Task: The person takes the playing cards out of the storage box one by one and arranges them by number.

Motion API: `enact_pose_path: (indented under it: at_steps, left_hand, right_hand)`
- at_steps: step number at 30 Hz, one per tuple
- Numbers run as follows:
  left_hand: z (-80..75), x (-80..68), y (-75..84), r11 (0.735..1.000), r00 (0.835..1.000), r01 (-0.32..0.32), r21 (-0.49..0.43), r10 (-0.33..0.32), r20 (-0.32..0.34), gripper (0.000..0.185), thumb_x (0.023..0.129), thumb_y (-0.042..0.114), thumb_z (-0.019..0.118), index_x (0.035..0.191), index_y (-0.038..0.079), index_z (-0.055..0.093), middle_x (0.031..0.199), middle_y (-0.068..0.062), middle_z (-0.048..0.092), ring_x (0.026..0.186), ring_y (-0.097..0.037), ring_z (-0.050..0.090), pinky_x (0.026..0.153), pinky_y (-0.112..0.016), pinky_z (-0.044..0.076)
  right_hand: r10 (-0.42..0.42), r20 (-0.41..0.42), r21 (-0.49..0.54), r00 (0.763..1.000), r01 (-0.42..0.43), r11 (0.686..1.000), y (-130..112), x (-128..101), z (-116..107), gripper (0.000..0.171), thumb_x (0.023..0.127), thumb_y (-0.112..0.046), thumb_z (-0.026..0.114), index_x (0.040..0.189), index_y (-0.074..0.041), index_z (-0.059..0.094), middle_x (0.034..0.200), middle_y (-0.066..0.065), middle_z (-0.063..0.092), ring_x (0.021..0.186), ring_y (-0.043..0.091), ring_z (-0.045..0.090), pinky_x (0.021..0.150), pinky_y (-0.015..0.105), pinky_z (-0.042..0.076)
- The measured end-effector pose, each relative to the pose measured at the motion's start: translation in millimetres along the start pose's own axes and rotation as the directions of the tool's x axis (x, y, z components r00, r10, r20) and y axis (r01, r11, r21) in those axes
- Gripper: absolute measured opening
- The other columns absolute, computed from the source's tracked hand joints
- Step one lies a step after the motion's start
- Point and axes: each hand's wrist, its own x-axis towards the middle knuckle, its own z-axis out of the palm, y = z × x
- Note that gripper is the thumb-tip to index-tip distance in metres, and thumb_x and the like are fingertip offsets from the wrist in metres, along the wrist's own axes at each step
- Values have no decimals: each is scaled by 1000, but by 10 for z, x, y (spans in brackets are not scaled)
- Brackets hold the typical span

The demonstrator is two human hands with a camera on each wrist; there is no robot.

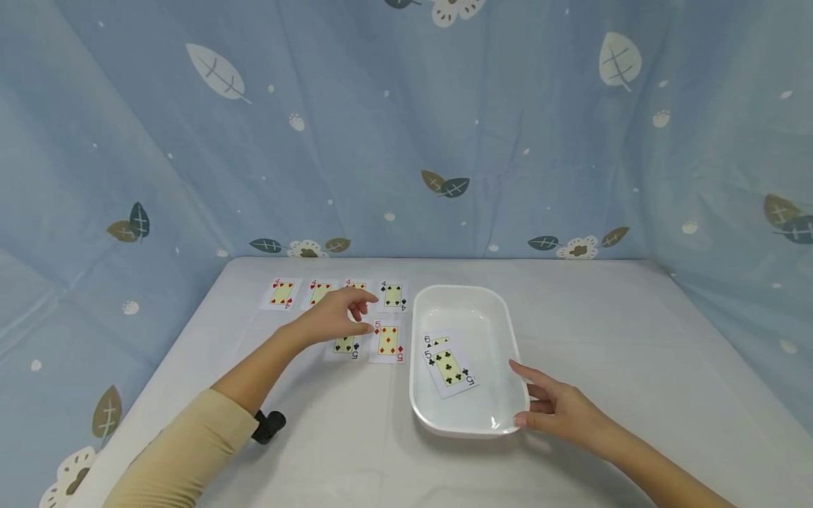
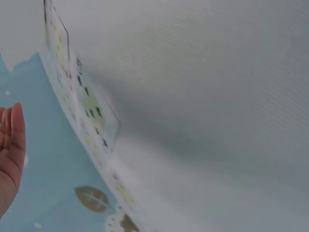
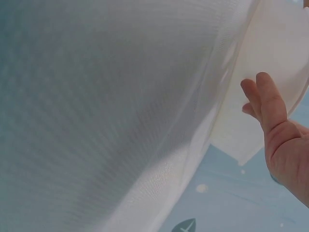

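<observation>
Over the playing cards on the left half of the table, my left hand (image 1: 339,314) reaches with thumb and fingers apart, nothing visible between them. Its fingertips are close to a black four (image 1: 393,296) and the five of diamonds (image 1: 388,341). A black five (image 1: 346,346) lies partly under the hand, from the head camera's side. My right hand (image 1: 565,413) touches the right rim of a white tub (image 1: 464,427), thumb and forefinger at the edge. In the right wrist view its fingers (image 3: 270,99) look fairly straight against the tub wall. Inside the tub, a card of clubs (image 1: 448,368) overlaps another black card (image 1: 437,339).
More red fours (image 1: 281,293) stand in a row at the table's back left. A small black object (image 1: 269,427) shows beside the left sleeve. Blue patterned cloth (image 1: 356,141) hangs behind and at both sides of the white-covered table (image 1: 597,310).
</observation>
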Motion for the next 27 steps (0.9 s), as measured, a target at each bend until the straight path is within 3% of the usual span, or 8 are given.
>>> enact_pose_path:
  at_steps: [10, 18, 27]
  left_hand:
    - [118, 89, 269, 995, 996, -87, -43, 86, -19, 47, 80, 19, 75, 123, 10, 60, 94, 0, 57, 85, -12, 58, 73, -23, 52]
    - [215, 209, 415, 982, 987, -159, -97, 159, -9, 46, 80, 16, 75, 122, 7, 60, 98, -9, 58, 86, -14, 57, 72, -21, 53]
    - [466, 334, 583, 959, 970, -236, -155, 242, 20, 46, 79, 13, 76, 122, 8, 60, 103, -12, 57, 92, -22, 59, 73, -19, 52]
  right_hand:
    - [-11, 13, 17, 1000, 11, 1000, 3, -28, -14, 80, 85, -17, 71, 148, 0, 24, 128, 40, 46, 102, 37, 64, 75, 30, 56]
    - [-7, 5, -4, 1000, 7, 1000, -4, -46, -17, 81, 84, -18, 71, 148, 0, 25, 127, 39, 47, 101, 35, 65, 75, 29, 56]
    - [18, -6, -47, 1000, -18, 999, -17, -44, -25, 81, 83, -19, 73, 147, -1, 27, 126, 39, 48, 100, 36, 65, 74, 30, 56]
